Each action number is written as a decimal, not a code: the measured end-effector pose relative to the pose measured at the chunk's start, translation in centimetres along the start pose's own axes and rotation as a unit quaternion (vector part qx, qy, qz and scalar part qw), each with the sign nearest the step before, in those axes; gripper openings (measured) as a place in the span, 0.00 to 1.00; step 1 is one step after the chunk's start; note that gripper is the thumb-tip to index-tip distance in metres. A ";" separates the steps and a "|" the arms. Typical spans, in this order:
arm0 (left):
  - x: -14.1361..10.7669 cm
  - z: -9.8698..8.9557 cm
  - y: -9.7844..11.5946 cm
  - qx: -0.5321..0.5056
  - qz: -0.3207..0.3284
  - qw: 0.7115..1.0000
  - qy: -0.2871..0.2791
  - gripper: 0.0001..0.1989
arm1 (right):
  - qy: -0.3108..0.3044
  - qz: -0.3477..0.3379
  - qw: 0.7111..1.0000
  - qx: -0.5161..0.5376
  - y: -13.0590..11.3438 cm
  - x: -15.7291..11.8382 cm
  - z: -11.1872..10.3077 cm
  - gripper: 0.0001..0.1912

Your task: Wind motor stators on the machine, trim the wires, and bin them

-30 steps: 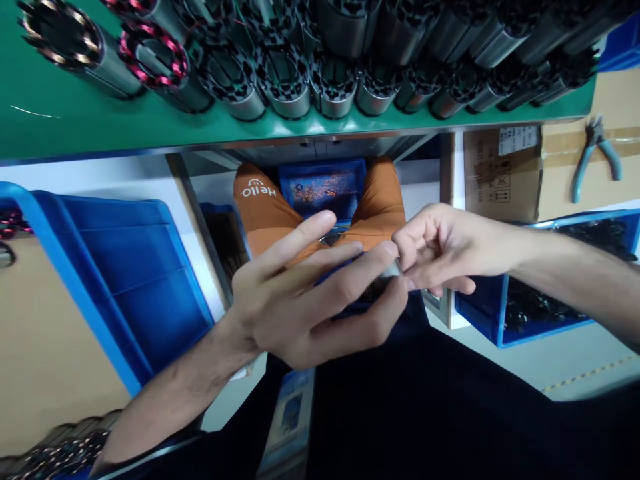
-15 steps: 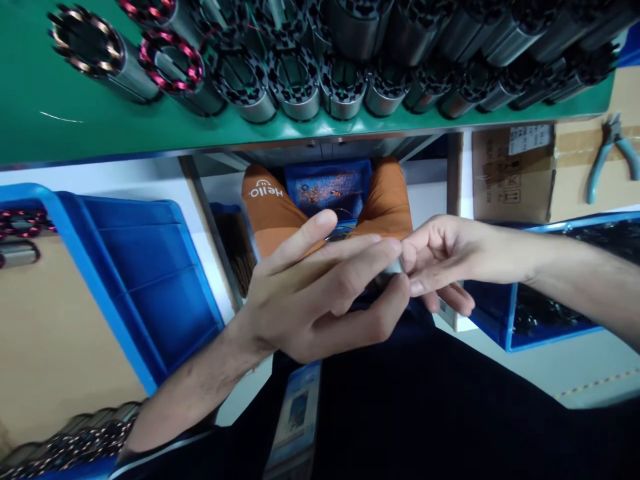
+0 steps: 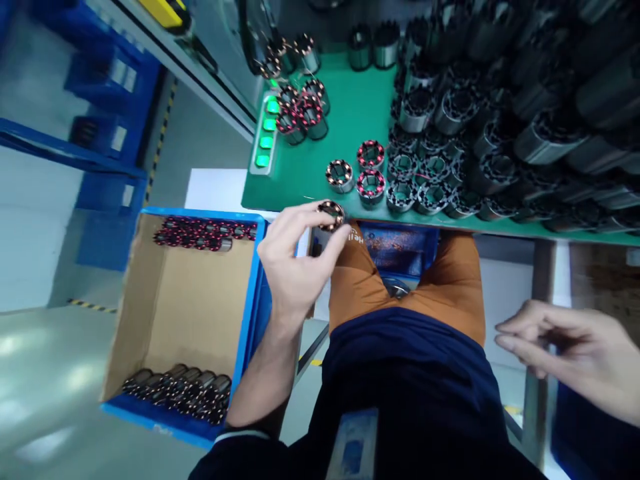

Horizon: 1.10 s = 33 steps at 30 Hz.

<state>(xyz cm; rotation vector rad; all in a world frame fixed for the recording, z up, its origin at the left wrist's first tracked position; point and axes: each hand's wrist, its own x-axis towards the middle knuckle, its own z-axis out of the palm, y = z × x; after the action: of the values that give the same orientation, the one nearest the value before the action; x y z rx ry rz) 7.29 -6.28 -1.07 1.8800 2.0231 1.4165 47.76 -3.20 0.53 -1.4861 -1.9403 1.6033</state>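
Observation:
My left hand (image 3: 300,257) is closed round a motor stator (image 3: 331,216) with copper windings, just off the front edge of the green bench (image 3: 280,190). Its wound end faces up between thumb and fingers. Just beyond it on the bench stand another copper-wound stator (image 3: 339,176) and two red-wound stators, the nearer one (image 3: 371,187) close to the edge. Well off to the right, away from the bench edge, my right hand (image 3: 567,350) has thumb and forefinger drawn together. Whether anything small is pinched there I cannot make out.
Many unwound stators (image 3: 435,197) crowd the bench's right side. A strip with green lights (image 3: 266,133) lies by its left edge. A blue crate (image 3: 257,267) at left holds red-wound stators (image 3: 205,233) and copper-wound ones (image 3: 183,393) on cardboard. A blue bin (image 3: 400,247) sits beneath the bench.
The hands were together over the lap and are now apart. My left hand has brought the stator to the bench edge; my right hand has drawn away rightward. The view has swung left.

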 end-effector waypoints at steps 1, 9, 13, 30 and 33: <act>0.7 0.3 -1.2 0.007 0.001 1.000 0.009 0.06 | -0.032 0.007 0.999 0.025 0.0 0.2 0.9 0.24; 4.0 3.3 -4.1 0.020 0.011 1.000 -0.014 0.08 | -0.123 0.054 0.989 0.066 2.3 0.1 3.6 0.21; 5.8 1.5 -4.9 0.026 0.022 0.999 0.019 0.16 | -0.120 0.072 0.989 0.050 3.6 -0.7 3.7 0.28; 13.1 0.1 -0.7 0.127 0.074 0.989 0.000 0.09 | -0.159 -0.023 0.987 -0.028 -1.8 -0.3 4.8 0.30; 9.7 -1.8 5.1 -0.098 0.079 0.991 -0.034 0.21 | -0.103 -0.047 0.993 0.017 -2.5 0.0 4.3 0.23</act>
<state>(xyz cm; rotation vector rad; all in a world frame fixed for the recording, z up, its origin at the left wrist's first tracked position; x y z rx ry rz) 7.62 -0.21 8.27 2.0100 1.6681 1.5029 43.39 -5.55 0.90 -1.2385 -2.0456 1.7998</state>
